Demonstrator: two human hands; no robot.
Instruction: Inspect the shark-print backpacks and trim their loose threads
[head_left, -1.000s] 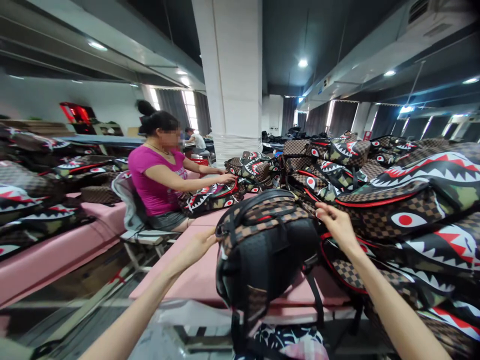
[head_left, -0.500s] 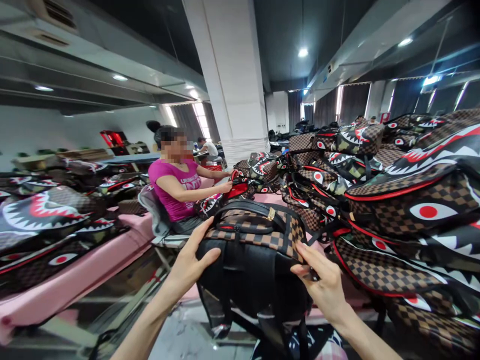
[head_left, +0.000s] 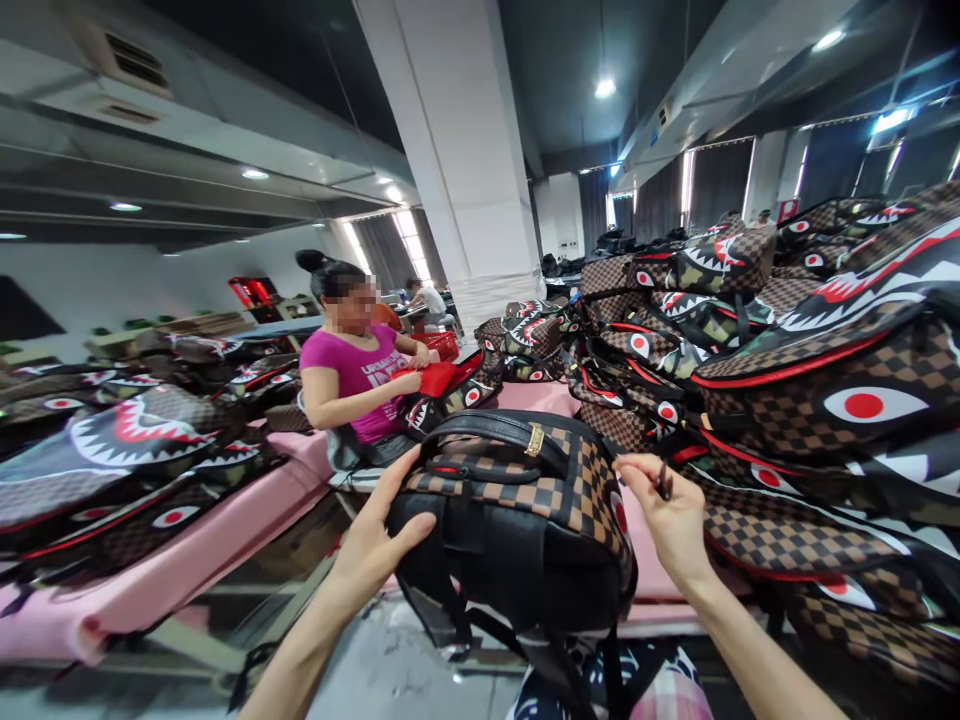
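Two bare hands are at the backpack right in front of me as I watch from far away. The left hand is spread wide, thumb on the black back and fingers round the side, I think so the bag cannot tip. The right hand is by the bag's other side, thumb and fingertips pinched together. A small dark thing sits in its curled fingers, perhaps tucked there to be handy; I cannot tell what it is, or if the tips hold anything. The bag stands with its handle up and its back to me, which leaves the top easy to reach. Its straps hang down over a patterned cloth. I cannot tell if the bag's bottom is on the table or on a lap. Close on the right is a big heap of shark-face bags, stacked on each other, maybe to save room. Past the bag, a co-worker sits with a red cloth in their hands. More bags lie on the left table.
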